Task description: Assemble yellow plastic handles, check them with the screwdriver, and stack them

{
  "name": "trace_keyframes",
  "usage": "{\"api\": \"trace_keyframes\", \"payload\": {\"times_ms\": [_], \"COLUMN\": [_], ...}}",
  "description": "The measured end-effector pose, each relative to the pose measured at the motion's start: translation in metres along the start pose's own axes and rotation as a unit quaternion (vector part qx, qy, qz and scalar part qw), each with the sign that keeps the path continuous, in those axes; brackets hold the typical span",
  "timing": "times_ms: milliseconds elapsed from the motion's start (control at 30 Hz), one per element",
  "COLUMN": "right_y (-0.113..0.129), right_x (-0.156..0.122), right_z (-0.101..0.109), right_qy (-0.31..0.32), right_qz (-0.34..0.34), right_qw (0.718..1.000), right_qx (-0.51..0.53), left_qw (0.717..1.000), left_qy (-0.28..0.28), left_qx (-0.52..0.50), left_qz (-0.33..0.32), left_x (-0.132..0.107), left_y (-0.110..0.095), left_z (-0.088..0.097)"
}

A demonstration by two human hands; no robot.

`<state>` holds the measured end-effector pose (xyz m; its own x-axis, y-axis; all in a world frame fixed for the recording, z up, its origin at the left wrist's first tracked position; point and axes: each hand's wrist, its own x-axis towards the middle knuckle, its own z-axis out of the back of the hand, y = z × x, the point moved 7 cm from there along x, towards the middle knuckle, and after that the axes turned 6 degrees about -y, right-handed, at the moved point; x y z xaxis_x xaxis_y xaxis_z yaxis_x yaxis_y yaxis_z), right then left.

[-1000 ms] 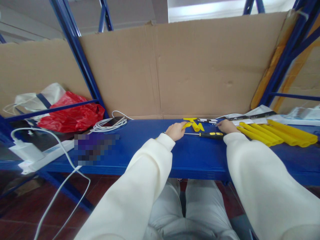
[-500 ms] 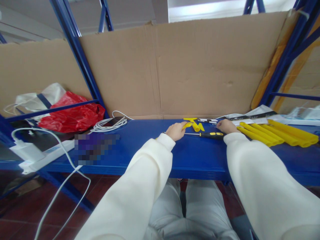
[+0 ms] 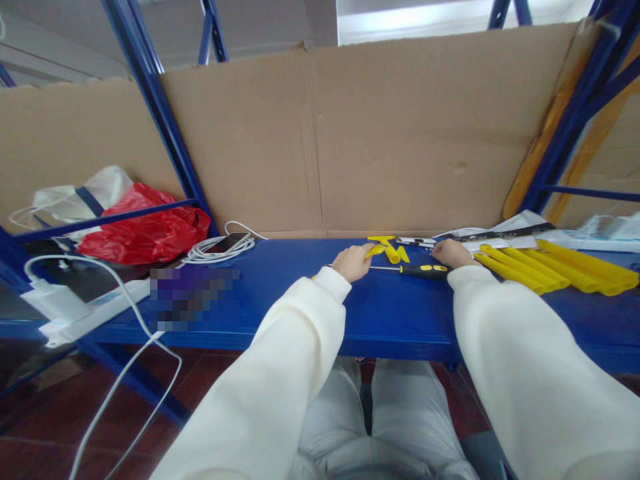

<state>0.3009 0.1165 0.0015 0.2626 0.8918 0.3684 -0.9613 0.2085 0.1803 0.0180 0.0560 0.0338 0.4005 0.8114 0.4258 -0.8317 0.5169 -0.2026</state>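
White sleeves reach fwd over blue shelf (image 3: pixel 390 313). L hand (image 3: pixel 353 262) has fingers clamped on yellow piece (image 3: pixel 375 251), which pokes out toward 2 o'clock. Btwn both hands lies screwdriver (image 3: pixel 410 269), flat on shelf, handle at its 3 o'clock end, just beside R hand (image 3: pixel 450 253). R hand fingers curled, tips down; can't tell if they grip anything. At R hand's 3 o'clock lie yellow tubes (image 3: pixel 550 267). Far off at 9 o'clock sits red bag (image 3: pixel 145 230). Behind all stands cardboard (image 3: pixel 400 133).
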Motion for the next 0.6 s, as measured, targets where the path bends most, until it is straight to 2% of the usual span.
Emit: {"api": "trace_keyframes", "payload": {"times_ms": [367,500,600], "right_y": [0.008,0.014,0.027], "right_x": [-0.003,-0.001,0.000], "right_z": [-0.002,0.005,0.019], "right_qy": [0.034,0.006,-0.044], "right_qz": [0.001,0.020,0.041], "right_qw": [0.998,1.000,0.997], "right_qx": [-0.049,-0.022,0.051], "left_qw": [0.999,0.996,0.989], "left_qy": [-0.023,-0.053,-0.079], "left_qx": [-0.031,-0.078,-0.126], "left_qz": [-0.006,-0.003,0.002], "left_x": [0.001,0.006,0.012], "left_y": [0.001,0.005,0.010], "left_z": [0.002,0.007,0.011]}}
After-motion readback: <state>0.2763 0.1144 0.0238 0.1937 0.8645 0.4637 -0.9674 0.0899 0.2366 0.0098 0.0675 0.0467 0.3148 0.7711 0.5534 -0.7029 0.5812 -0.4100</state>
